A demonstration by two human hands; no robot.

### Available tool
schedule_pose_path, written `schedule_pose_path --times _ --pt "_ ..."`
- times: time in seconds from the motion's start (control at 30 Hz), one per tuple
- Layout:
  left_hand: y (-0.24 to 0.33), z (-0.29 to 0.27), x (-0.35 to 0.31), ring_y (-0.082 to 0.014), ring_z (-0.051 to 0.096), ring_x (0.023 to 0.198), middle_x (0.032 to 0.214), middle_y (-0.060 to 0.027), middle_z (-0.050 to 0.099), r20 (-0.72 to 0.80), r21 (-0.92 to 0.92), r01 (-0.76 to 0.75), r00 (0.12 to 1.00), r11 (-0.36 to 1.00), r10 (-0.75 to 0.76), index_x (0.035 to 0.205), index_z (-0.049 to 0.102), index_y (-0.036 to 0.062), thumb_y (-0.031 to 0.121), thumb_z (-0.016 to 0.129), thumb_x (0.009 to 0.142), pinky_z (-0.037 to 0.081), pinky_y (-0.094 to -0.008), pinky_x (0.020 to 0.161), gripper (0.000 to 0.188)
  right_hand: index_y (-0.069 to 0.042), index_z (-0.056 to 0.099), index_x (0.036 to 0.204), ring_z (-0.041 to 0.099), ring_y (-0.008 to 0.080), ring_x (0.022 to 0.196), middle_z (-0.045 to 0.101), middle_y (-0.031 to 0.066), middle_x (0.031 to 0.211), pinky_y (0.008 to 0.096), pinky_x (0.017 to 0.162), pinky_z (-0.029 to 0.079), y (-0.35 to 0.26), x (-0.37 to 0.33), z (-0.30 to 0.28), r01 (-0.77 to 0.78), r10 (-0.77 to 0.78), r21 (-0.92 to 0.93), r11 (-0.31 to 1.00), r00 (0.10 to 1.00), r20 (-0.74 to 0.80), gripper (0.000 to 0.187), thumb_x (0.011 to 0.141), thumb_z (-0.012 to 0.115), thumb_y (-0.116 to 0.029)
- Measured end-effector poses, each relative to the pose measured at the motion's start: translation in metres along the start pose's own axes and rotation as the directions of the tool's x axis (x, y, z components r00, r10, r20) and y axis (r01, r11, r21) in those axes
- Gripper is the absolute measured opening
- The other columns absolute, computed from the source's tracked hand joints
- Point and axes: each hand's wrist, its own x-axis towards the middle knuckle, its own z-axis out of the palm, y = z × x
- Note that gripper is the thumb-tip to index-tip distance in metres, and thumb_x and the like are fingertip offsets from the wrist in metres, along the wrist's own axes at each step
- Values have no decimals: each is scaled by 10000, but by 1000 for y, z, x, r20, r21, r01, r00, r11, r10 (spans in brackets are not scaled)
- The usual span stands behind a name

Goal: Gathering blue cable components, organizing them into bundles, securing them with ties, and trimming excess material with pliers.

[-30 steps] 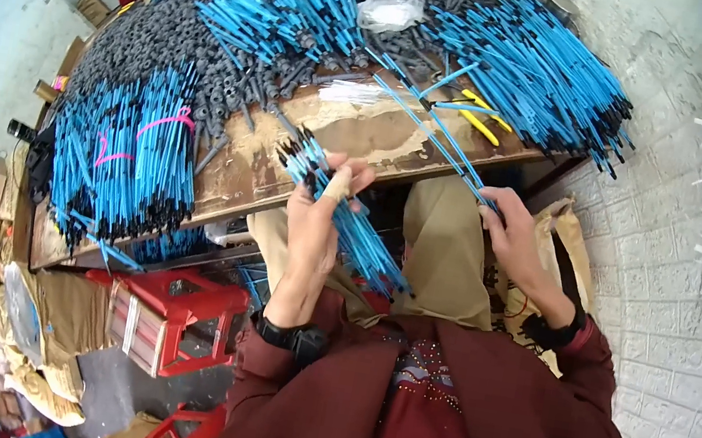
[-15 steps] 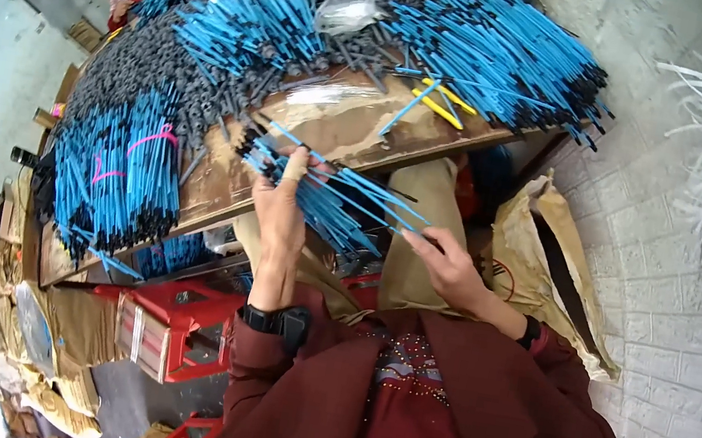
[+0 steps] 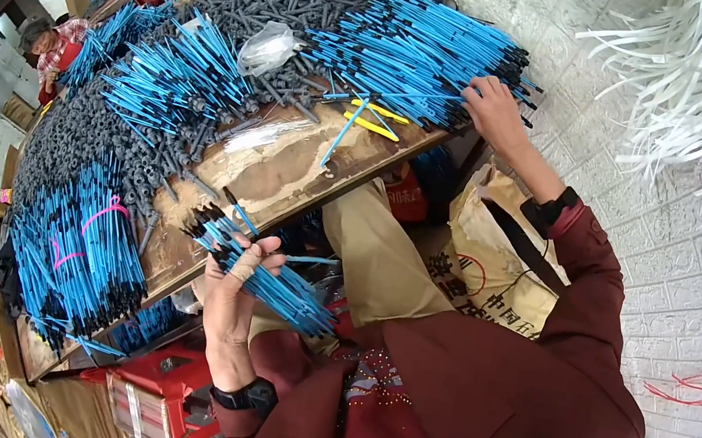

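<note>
My left hand (image 3: 234, 278) is closed round a bundle of thin blue sticks with black ends (image 3: 292, 295), just off the table's near edge. The bundle slants down to the right, its black ends up by the table. My right hand (image 3: 497, 113) reaches to the right end of a large pile of blue sticks (image 3: 426, 51), its bent fingers at their black tips; what they pinch is hidden. Between the hands, a yellow two-armed tool (image 3: 373, 124) and a loose blue stick (image 3: 343, 136) lie on the wooden table (image 3: 262, 165).
Dark grey plastic pieces (image 3: 74, 126) cover much of the table, with a clear plastic bag (image 3: 270, 48) on them. Pink-tied blue bundles (image 3: 78, 243) lie at left. A paper sack (image 3: 491, 270) stands below right, a red stool (image 3: 166, 383) below left. Other people work at the far end.
My right hand has let go of the sticks by my left hand and moved up and right to the large pile. The left hand keeps its bundle. The view has shifted.
</note>
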Motion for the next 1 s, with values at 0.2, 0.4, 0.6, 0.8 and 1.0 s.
schedule_pose_path --times 0.2,0.4,0.6,0.8,1.0 --pt "1 -6 12 -269 702 882 1023 -195 690 87 2 79 993 997 -79 1099 584 62 36 626 917 567 -352 733 189 -34 536 996 566 344 991 558 145 1058 422 797 475 17 23 -11 87 -85 204 975 996 -21 141 892 595 -107" --pt "-1 -20 22 -264 698 907 1054 -188 684 48 -57 26 999 998 -24 1182 581 57 41 619 923 560 -335 734 262 -59 461 1011 612 396 789 585 165 832 460 646 476 24 18 -81 -208 207 13 978 977 40 140 991 482 -196" --pt "-10 -16 57 -242 689 953 1098 -156 681 -46 -71 -189 982 979 186 1185 582 59 66 645 920 513 -275 687 272 -44 452 1015 568 300 637 553 133 736 369 587 451 -63 -17 -88 -438 412 490 754 896 167 127 1026 430 -168" --pt "-9 21 51 -185 654 1017 1137 -103 668 -57 -97 -279 960 955 274 1170 583 66 70 668 909 457 -253 677 275 -39 476 991 521 162 611 521 70 701 304 572 425 -160 -58 -73 -487 303 809 329 866 397 118 1027 438 -145" --pt "0 20 39 -155 644 857 1015 -75 681 28 25 -360 933 933 359 1143 589 59 70 666 910 460 -250 679 245 -36 492 986 528 168 604 528 72 690 298 570 427 -187 -72 -86 -458 197 818 347 889 414 114 1020 457 -139"
